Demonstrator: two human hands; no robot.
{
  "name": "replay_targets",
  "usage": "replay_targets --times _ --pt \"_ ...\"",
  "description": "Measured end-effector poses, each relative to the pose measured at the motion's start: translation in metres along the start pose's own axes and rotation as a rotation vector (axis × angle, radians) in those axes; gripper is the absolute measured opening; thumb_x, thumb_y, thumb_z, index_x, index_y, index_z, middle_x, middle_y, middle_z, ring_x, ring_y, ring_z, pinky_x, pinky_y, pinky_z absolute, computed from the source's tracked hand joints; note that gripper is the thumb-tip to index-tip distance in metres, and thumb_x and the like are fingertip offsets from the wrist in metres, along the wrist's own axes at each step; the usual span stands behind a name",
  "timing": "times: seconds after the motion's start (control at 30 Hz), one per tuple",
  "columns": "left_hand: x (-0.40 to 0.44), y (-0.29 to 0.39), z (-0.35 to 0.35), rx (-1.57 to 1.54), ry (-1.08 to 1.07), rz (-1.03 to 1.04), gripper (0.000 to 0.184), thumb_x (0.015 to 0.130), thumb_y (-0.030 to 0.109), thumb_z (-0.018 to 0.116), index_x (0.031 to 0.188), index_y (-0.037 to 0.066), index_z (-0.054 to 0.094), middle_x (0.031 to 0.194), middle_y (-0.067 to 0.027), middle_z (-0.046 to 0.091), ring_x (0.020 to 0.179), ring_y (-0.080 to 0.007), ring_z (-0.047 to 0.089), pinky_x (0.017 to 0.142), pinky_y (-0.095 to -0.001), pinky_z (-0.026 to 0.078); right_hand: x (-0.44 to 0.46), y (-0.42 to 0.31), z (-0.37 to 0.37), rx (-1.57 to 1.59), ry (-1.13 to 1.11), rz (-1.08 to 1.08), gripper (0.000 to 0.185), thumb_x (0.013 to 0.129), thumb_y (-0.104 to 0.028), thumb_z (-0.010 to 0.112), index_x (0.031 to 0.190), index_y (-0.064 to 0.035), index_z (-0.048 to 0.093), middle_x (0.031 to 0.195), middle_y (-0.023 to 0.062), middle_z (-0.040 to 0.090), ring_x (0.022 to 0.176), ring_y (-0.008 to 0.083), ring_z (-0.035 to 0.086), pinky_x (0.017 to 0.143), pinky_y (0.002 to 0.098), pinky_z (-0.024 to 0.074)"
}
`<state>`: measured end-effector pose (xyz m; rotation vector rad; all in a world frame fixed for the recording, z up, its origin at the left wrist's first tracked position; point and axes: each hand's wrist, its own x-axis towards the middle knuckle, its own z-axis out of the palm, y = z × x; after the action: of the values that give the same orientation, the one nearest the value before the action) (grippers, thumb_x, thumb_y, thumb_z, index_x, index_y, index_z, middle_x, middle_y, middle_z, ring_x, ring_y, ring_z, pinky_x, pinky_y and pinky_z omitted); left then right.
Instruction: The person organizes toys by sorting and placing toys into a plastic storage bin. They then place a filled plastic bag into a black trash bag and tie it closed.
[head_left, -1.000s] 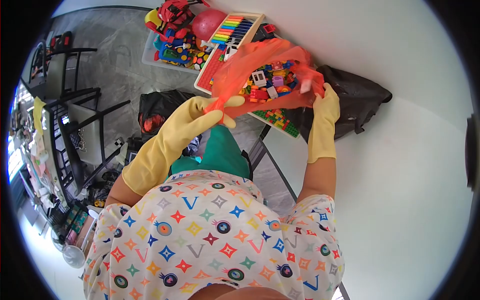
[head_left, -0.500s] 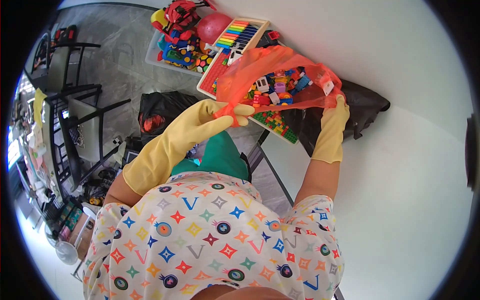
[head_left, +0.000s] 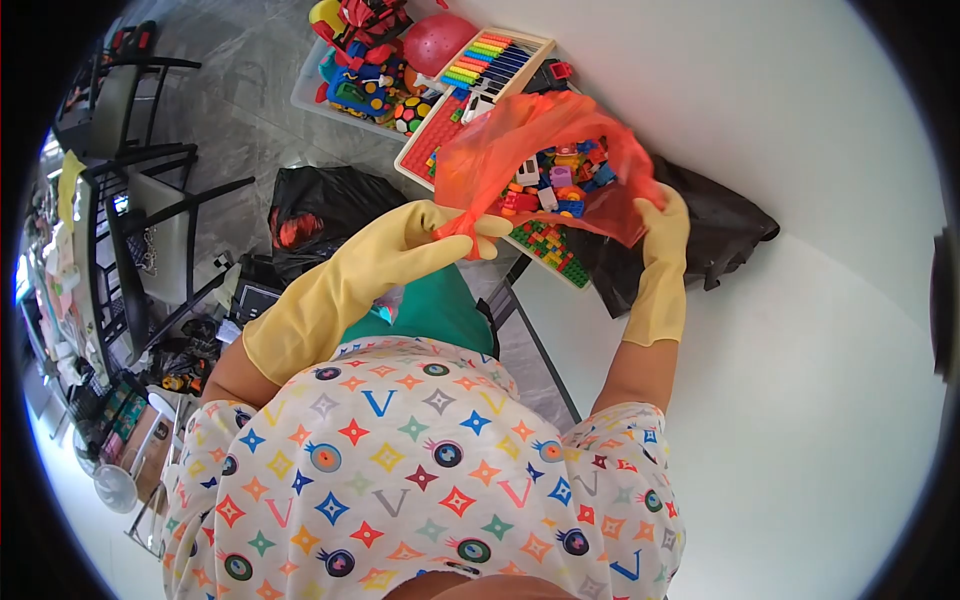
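A thin red plastic bag hangs open between my hands, with several colourful building blocks inside. My left hand, in a yellow rubber glove, grips the gathered left side of the bag. At the bag's right edge, my right hand, also gloved, has its fingers closed on the red plastic. Under the bag lies a board with red and green studded parts, small bricks on it. A black plastic bag lies behind my right hand.
A clear bin of toys, a pink ball and a colourful abacus stand beyond the bag. Another black bag sits on the floor at the left. Chairs and a cluttered table line the far left.
My right hand first moved right, widening the bag's mouth, then slightly down and back left. The bag's right edge has dropped over the blocks' side. My left hand shifted slightly right.
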<state>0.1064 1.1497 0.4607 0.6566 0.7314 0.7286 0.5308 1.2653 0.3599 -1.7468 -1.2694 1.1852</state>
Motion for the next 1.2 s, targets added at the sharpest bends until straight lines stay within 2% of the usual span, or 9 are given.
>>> replay_targets --times 0.1,0.2,0.37,0.63,0.77,0.9,1.0,1.1,1.2 --pt "0.003 -0.007 -0.004 -0.021 0.037 -0.060 0.034 0.102 0.020 0.065 0.126 -0.004 0.064 0.134 -0.0163 0.067 0.119 -0.0157 0.065 0.106 -0.0323 0.048 -0.014 -0.032 0.026 -0.364 0.056 0.020 0.034 0.092 -0.003 0.071 0.125 0.0021 0.063 0.105 0.0071 0.070 0.091 0.0136 0.065 0.083 0.0293 0.0530" --pt "0.011 -0.015 -0.006 -0.056 0.099 -0.082 0.045 0.102 0.021 0.066 0.138 -0.004 0.053 0.131 -0.0180 0.068 0.109 -0.0153 0.067 0.099 -0.0317 0.052 -0.017 -0.026 0.040 -0.049 0.221 0.199 0.029 0.094 -0.009 0.071 0.121 0.0024 0.066 0.104 0.0064 0.070 0.089 0.0133 0.064 0.082 0.0306 0.0528" --pt "0.029 -0.002 -0.005 0.159 0.130 -0.151 0.068 0.103 0.017 0.063 0.159 0.000 0.029 0.123 -0.0165 0.069 0.090 -0.0154 0.067 0.085 -0.0312 0.056 -0.025 -0.006 0.058 -0.254 0.198 0.192 0.022 0.093 -0.014 0.072 0.108 0.0015 0.071 0.096 0.0107 0.072 0.085 0.0175 0.067 0.079 0.0344 0.0527" --pt "0.048 -0.002 -0.006 0.093 0.244 -0.110 0.064 0.102 0.022 0.058 0.156 -0.005 0.036 0.098 -0.0123 0.071 0.072 -0.0137 0.065 0.072 -0.0255 0.054 -0.034 0.011 0.081 -0.793 -0.256 -0.161 0.040 0.093 -0.037 0.071 0.106 0.0002 0.075 0.110 0.0242 0.072 0.099 0.0366 0.070 0.087 0.0434 0.0542" --pt "0.048 -0.014 -0.021 0.094 0.286 -0.101 0.062 0.102 0.023 0.058 0.152 -0.009 0.040 0.093 -0.0109 0.071 0.071 -0.0125 0.064 0.069 -0.0245 0.053 -0.033 -0.036 0.089 -0.756 0.023 0.100 0.054 0.096 -0.056 0.062 0.098 -0.0050 0.078 0.099 0.0198 0.074 0.098 0.0398 0.069 0.088 0.0452 0.0527" --pt "0.043 -0.016 -0.028 0.115 0.293 -0.154 0.059 0.103 0.024 0.057 0.151 -0.007 0.042 0.092 -0.0093 0.072 0.068 -0.0112 0.064 0.068 -0.0233 0.053 0.022 -0.056 0.069 -0.962 0.222 0.051 0.035 0.095 -0.030 0.066 0.122 -0.0083 0.070 0.115 0.0205 0.072 0.106 0.0391 0.067 0.092 0.0480 0.0523" --pt "0.043 -0.022 -0.037 0.105 0.267 -0.167 0.056 0.106 0.021 0.055 0.152 -0.007 0.040 0.095 -0.0130 0.072 0.069 -0.0137 0.065 0.069 -0.0264 0.055 0.068 -0.010 0.055 -1.211 0.291 -0.444 0.058 0.086 -0.016 0.073 0.142 -0.0085 0.057 0.139 0.0193 0.062 0.122 0.0371 0.062 0.101 0.0464 0.0500" --pt "0.044 -0.019 -0.036 0.100 0.251 -0.177 0.056 0.105 0.021 0.056 0.152 -0.007 0.041 0.095 -0.0129 0.072 0.068 -0.0132 0.065 0.067 -0.0261 0.055 0.102 0.026 0.065 -1.221 0.144 -0.490 0.069 0.078 -0.009 0.078 0.143 -0.0125 0.058 0.149 0.0124 0.054 0.121 0.0296 0.062 0.098 0.0443 0.0498" --pt "0.044 -0.022 -0.036 0.081 0.302 -0.194 0.055 0.105 0.021 0.057 0.151 -0.007 0.042 0.095 -0.0128 0.072 0.068 -0.0126 0.065 0.068 -0.0258 0.055 0.125 0.054 0.074 -1.375 0.014 -0.446 0.043 0.084 -0.017 0.070 0.127 -0.0130 0.067 0.120 0.0124 0.072 0.103 0.0290 0.070 0.089 0.0444 0.0528"
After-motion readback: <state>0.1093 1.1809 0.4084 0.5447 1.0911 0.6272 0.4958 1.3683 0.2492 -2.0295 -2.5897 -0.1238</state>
